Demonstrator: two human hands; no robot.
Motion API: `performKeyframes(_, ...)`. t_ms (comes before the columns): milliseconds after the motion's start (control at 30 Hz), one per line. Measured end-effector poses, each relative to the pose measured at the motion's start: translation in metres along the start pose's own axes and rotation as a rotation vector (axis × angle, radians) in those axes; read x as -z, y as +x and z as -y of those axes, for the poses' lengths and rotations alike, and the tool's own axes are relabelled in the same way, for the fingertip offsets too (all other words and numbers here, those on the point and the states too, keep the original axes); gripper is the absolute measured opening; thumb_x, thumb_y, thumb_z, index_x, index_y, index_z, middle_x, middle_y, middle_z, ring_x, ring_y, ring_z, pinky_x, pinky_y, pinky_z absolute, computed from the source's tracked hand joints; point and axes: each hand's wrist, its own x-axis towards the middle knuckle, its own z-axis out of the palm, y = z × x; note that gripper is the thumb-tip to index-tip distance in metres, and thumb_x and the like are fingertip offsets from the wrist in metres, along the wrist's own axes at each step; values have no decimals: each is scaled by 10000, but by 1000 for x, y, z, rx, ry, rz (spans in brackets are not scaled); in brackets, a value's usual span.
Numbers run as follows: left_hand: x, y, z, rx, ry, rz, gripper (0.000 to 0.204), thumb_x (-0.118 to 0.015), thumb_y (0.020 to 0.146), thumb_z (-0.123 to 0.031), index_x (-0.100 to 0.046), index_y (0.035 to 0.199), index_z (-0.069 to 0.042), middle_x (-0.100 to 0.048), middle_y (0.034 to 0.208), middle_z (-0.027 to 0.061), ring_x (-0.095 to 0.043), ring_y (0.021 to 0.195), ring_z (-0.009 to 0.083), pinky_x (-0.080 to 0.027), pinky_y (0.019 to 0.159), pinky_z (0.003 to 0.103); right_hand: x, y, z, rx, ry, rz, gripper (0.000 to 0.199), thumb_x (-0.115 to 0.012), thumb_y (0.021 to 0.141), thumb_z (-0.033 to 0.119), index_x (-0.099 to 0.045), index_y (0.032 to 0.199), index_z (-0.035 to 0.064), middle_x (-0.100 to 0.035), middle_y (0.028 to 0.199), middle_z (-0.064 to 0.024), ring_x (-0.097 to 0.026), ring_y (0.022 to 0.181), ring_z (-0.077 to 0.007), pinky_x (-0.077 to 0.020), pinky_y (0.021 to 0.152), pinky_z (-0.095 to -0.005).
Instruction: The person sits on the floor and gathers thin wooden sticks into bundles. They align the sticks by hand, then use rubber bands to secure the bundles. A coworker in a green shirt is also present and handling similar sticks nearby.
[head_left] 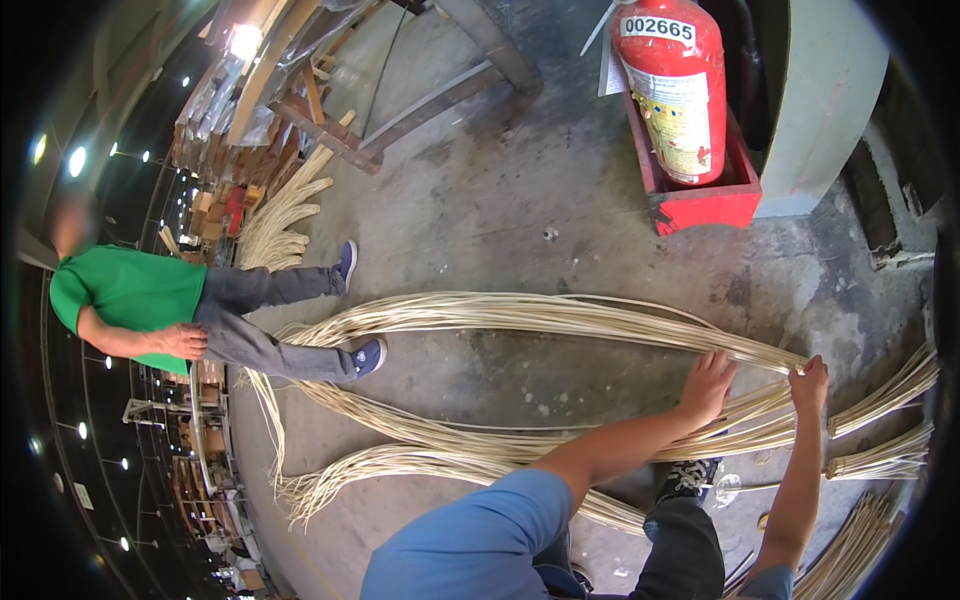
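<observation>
Blue sleeve (470, 540) is bending below the left hand (706, 388), which is touching the sticks (520, 312), grip unclear, while the right hand's (808, 385) fingers are pinching their end, and they are stretching left along the floor (450, 220).

Beyond the long, pale bundle of thin cane-like strands (520, 312), the grey concrete floor (500, 235) offers a wide passage, bounded beyond the bundle's right part by a red cylindrical fire extinguisher (670, 90) in an open red box (705, 210). On the bundle's near side, a gap tapers rightward against a second pale strand bundle (420, 430); a co-worker's navy shoe (369, 358) obstructs its left part. At the bundle's right end, the person's bare left hand (707, 385) and right hand (808, 382) block access.
</observation>
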Motion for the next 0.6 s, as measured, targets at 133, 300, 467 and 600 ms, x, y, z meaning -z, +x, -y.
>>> performKeyframes(133, 3, 30, 3, -169, 205, -68, 700, -787, 774, -160, -519, 1418, -95, -489, 1374, 160, -442, 1307, 353, -333, 1125, 542, 0, -2, 4, 19, 100, -80, 355, -773, 709, 122, -491, 911, 49, -571, 872, -173, -576, 856, -421, -463, 771, -522)
performKeyframes(300, 1, 63, 22, -113, 225, 108, 660, -797, 754, -154, -560, 1366, -86, -543, 1279, 158, -485, 1243, 343, -359, 1088, 520, -6, -9, 23, -6, 93, -130, 314, -713, 749, 114, -473, 940, 50, -554, 921, -169, -568, 871, -425, -459, 776, -531)
performKeyframes(467, -5, 85, 28, -108, 168, 161, 332, -706, 803, -100, -645, 1128, -67, -584, 1200, 156, -554, 1150, 345, -416, 1016, 492, 1, -14, 36, 59, 39, -263, 268, -653, 782, 92, -465, 968, 50, -543, 969, -165, -571, 924, -424, -466, 793, -535)
performKeyframes(600, -4, 132, 12, -117, 117, 173, 170, -666, 773, -26, -702, 937, -52, -654, 1030, 204, -634, 1036, 388, -502, 854, 510, 34, -7, 34, -21, 107, -288, 450, -761, 806, 151, -572, 1203, 59, -640, 1183, -157, -622, 1109, -358, -515, 935, -455)
